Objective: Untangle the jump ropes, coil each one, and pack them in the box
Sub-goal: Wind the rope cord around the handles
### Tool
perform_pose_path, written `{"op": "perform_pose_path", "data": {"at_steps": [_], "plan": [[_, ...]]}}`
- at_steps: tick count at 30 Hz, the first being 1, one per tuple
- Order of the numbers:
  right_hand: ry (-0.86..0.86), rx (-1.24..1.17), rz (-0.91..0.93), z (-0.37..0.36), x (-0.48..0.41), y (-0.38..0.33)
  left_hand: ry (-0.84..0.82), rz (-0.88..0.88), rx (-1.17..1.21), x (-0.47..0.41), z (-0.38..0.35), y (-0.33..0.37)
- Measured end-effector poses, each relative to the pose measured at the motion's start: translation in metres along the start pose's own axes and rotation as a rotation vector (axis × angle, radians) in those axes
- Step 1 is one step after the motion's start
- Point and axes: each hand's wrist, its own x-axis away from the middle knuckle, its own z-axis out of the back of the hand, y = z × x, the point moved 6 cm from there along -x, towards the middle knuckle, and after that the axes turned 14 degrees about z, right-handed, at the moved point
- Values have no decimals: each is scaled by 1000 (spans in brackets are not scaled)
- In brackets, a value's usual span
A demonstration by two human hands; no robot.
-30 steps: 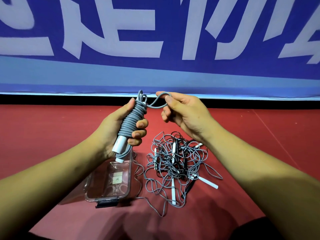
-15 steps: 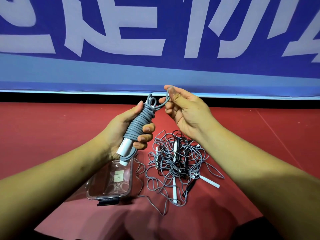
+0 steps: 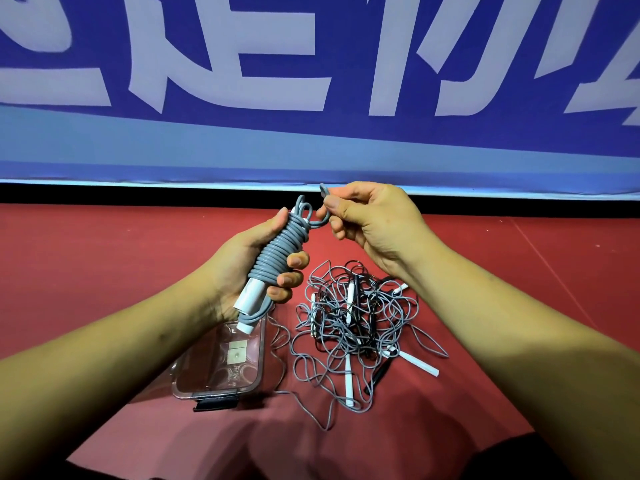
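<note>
My left hand [image 3: 252, 261] grips a coiled grey jump rope [image 3: 277, 256], its cord wound tightly round white handles that stick out below my fingers. My right hand [image 3: 374, 223] pinches the loose end loop of that cord just above the coil's top. Below my hands a tangled heap of grey and black jump ropes [image 3: 356, 327] with white handles lies on the red floor. A clear plastic box [image 3: 221, 365] with a black latch stands open to the left of the heap, partly under my left wrist.
The red floor [image 3: 104, 271] stretches to both sides. A blue banner with large white characters [image 3: 311, 98] runs along the back above a black strip. A dark shape lies at the bottom right corner.
My right hand has drawn the cord's end loop up and tighter, closing from a wide loop to a small pinched one. The left hand with the coil stayed nearly still.
</note>
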Motion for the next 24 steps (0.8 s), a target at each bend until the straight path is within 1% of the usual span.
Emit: {"op": "perform_pose_path", "data": {"at_steps": [3, 7, 9, 12, 15, 19, 24], "plan": [[-43, 102, -10, 2, 0, -3, 19, 0, -10, -1, 1, 0], [-153, 325, -11, 4, 1, -11, 42, -6, -24, -1, 6, 1], [-211, 456, 12, 3, 2, -18, 23, 3, -32, -1, 7, -1], [-265, 686, 51, 2, 0, -25, -55, 17, -49, -3, 3, -4], [-295, 785, 76, -1, -1, -24, -25, -1, -103, -4, 3, -4], [-284, 874, 158, -3, 0, -24, 41, -53, -197, -3, 6, 1], [-179, 915, 259, -6, 5, -22, 31, -32, -196, -2, 5, 4]]}}
